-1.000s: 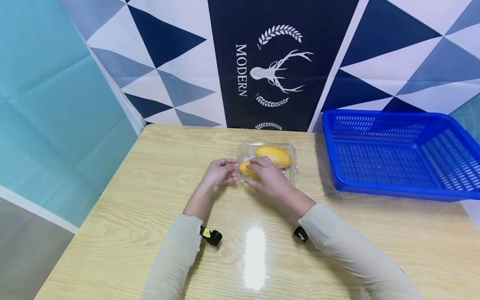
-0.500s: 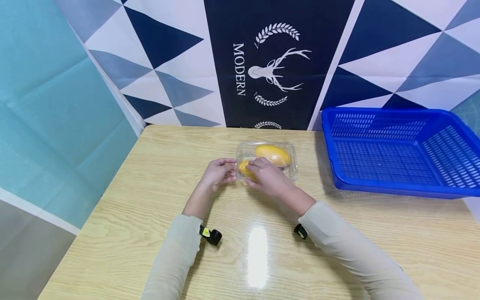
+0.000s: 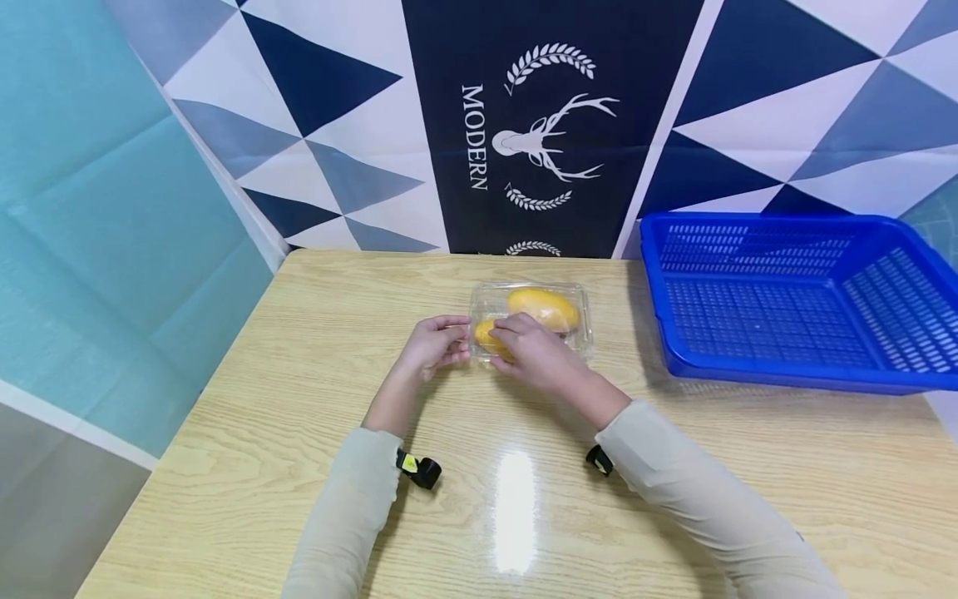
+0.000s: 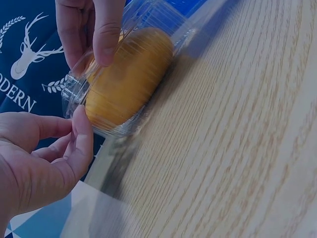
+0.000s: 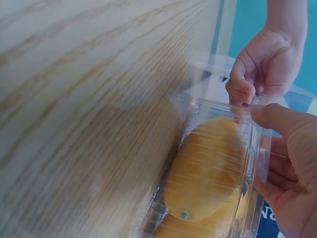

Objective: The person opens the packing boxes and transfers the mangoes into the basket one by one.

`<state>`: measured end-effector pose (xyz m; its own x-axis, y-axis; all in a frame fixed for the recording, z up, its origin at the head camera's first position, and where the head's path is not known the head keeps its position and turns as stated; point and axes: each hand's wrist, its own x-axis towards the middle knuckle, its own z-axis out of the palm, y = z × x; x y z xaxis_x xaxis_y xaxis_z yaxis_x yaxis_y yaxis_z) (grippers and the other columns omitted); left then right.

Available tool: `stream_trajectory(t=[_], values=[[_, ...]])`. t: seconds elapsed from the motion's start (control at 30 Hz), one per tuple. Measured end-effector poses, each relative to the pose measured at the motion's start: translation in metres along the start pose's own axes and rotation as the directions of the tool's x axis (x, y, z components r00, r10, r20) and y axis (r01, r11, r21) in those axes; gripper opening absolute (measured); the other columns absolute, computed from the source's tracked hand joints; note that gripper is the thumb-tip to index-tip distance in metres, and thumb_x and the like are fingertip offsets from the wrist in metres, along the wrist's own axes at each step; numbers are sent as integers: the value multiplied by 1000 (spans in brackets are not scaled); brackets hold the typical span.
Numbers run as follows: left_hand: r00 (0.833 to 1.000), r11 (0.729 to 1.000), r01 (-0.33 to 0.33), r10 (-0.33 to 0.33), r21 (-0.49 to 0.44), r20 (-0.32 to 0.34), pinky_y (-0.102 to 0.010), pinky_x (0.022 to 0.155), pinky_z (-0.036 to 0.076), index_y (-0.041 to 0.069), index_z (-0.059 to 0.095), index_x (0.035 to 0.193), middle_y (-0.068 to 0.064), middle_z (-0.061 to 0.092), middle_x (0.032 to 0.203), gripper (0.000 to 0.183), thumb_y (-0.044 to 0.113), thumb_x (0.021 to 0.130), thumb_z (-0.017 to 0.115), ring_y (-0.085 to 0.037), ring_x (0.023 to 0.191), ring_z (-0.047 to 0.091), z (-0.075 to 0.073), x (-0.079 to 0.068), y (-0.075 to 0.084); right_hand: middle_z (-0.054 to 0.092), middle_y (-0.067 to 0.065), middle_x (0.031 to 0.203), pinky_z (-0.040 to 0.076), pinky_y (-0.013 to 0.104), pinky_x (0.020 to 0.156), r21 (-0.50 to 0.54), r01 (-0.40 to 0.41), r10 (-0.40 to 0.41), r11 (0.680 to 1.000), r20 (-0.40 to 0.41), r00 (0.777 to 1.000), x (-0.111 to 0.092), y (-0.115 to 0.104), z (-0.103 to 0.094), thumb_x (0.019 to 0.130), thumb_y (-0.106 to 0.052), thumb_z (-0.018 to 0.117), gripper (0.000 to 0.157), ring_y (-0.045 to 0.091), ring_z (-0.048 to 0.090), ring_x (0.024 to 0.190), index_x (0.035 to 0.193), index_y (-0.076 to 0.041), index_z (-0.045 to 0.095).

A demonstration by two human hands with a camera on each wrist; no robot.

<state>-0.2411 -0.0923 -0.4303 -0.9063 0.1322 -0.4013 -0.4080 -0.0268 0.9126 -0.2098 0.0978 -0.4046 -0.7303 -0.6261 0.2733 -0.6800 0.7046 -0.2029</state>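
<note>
Pinching the rim of a clear plastic clamshell box (image 3: 490, 297) at its left end, the left hand (image 3: 436, 343) has thumb and forefinger together on the plastic. The right hand (image 3: 537, 353) reaches over the front of the box, its thumb on the rim and its fingers curled past the edge, so both hands grip the same box, just beside each other. Inside lie two yellow mangoes (image 3: 545, 309), one behind the other (a small green mark shows on one in the right wrist view). Whether the lid is fully fastened, I cannot tell. The box rests on the wood-grain table (image 3: 314, 366), near its back edge. To its right, well apart, sits a blue perforated plastic basket (image 3: 778, 373). Behind hangs a printed cloth (image 3: 467, 50) with triangles, a stag's head and the word MODERN. Pale sleeves (image 3: 340, 507) cover both forearms.
</note>
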Motion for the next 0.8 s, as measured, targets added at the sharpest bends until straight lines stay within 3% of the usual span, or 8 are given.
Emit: stream_trajectory(t=[0.8], values=[[1000,1000,9,-9,-7,-9,-18,58,55,-1,55,124,-3,57,86,31,6,95,51,-7,60,58,0,1,0,59,17,125,45,38,102,-23,16,-15,1000,32,999,-1,0,-4,84,-21,68,42,29,55,116,120,0,61]])
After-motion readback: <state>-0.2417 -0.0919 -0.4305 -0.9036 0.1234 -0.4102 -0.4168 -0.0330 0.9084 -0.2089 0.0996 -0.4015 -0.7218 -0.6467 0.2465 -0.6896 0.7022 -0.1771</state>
